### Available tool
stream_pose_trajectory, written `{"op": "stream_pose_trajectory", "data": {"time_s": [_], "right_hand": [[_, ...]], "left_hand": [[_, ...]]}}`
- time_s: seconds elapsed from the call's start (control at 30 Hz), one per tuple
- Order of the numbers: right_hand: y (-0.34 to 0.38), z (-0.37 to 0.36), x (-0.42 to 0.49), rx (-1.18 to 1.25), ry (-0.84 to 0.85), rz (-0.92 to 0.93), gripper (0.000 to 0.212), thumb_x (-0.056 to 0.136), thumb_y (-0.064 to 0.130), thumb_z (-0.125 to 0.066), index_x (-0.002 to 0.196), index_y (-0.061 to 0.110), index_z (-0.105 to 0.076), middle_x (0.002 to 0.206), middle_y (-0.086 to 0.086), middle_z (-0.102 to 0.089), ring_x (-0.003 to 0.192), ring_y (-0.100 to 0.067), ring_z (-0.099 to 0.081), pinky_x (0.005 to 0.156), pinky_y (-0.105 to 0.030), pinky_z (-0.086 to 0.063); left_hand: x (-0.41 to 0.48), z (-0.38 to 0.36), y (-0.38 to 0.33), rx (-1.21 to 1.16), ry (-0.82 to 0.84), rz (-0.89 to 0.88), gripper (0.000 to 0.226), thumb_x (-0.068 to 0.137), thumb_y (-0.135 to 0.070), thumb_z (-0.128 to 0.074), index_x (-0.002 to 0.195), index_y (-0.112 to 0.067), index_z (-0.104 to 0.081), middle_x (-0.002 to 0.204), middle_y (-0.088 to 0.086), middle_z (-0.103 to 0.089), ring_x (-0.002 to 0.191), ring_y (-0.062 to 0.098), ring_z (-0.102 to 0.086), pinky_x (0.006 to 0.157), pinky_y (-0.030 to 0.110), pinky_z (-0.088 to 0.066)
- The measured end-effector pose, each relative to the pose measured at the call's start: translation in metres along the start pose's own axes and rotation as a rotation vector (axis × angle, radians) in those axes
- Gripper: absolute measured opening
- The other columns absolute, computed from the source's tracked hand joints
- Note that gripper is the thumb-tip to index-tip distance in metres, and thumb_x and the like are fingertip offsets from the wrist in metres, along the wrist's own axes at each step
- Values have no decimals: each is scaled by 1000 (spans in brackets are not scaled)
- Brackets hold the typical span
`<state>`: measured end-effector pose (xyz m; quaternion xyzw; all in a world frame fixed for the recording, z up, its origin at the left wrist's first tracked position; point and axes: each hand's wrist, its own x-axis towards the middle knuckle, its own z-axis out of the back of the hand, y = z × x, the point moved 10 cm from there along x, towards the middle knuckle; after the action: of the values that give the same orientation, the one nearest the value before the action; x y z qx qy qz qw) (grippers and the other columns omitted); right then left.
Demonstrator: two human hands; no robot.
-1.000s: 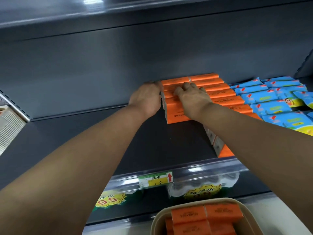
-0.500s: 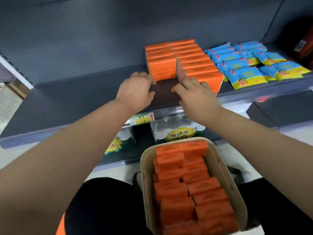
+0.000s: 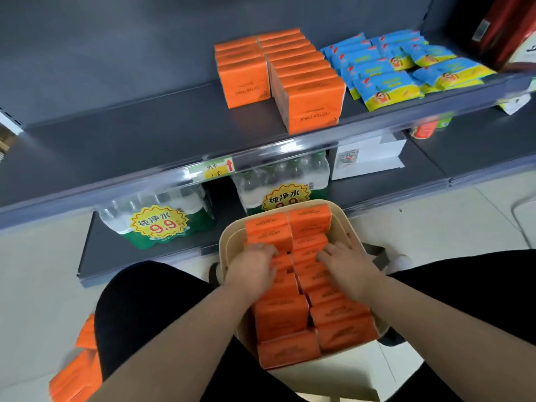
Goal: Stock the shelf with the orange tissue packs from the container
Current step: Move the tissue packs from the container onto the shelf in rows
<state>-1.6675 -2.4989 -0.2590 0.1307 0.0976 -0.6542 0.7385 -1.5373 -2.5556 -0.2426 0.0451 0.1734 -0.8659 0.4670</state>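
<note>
The orange tissue packs (image 3: 280, 316), in the container (image 3: 224, 248) at lower centre, are judged light, soft and slick-wrapped: pinch across the broad faces; left hand (image 3: 253, 266) and right hand (image 3: 348, 264) fingers (image 3: 325, 254) rest atop them, grip indeterminate.

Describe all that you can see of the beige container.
The beige container is an open, rounded-corner tub that looks like plastic. It stands upright before the shelf, between the person's legs. Two rows of orange tissue packs stand on edge inside and nearly fill it. The left hand and right hand reach in and touch the packs.
</note>
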Motion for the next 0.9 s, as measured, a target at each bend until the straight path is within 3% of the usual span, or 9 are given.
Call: {"op": "stream_pose_trajectory", "data": {"time_s": [0.17,0.27,0.47,0.57,0.77,0.9], "right_hand": [[-2,-25,7,-1,90,-20,34,95,17,-38,127,20,-45,131,-2,-47,124,-24,-42,101,-39,-32],[-4,-37,11,9,148,-40,36,97,19,-33,131,23,-46,134,0,-49,125,-22,-42,104,-39,-32],[-11,-4,9,3,21,-35,36,94,21,-40,129,25,-43,127,-1,-50,120,-24,-45,107,-41,-30],[-19,22,4,32,-39,-66,38,94,20,-41,131,23,-39,129,-3,-47,120,-24,-45,102,-36,-32],[-26,29,-1,82,-13,-124,37,91,19,-48,127,22,-38,129,0,-48,118,-21,-47,97,-34,-37],[-26,28,2,91,-11,-110,47,92,20,-46,136,25,-32,135,-2,-44,120,-23,-45,100,-37,-36]], "left_hand": [[2,-13,14,-3,34,45,29,93,-26,-52,122,-22,-53,126,0,-55,117,18,-49,95,35,-46],[3,-20,22,0,69,75,27,92,-22,-52,119,-21,-54,124,-1,-55,115,18,-49,92,34,-46],[10,-40,21,-10,138,65,21,91,-23,-54,112,-22,-57,117,0,-58,108,18,-54,90,36,-49],[13,-57,22,-14,252,71,22,91,-28,-56,111,-20,-58,115,2,-60,105,21,-58,88,35,-50],[14,-93,25,-17,472,98,35,91,-35,-56,123,-20,-54,129,6,-55,118,25,-53,98,37,-44],[16,-94,22,0,474,85,35,91,-30,-57,125,-21,-52,131,8,-54,119,26,-52,101,38,-43]]}}
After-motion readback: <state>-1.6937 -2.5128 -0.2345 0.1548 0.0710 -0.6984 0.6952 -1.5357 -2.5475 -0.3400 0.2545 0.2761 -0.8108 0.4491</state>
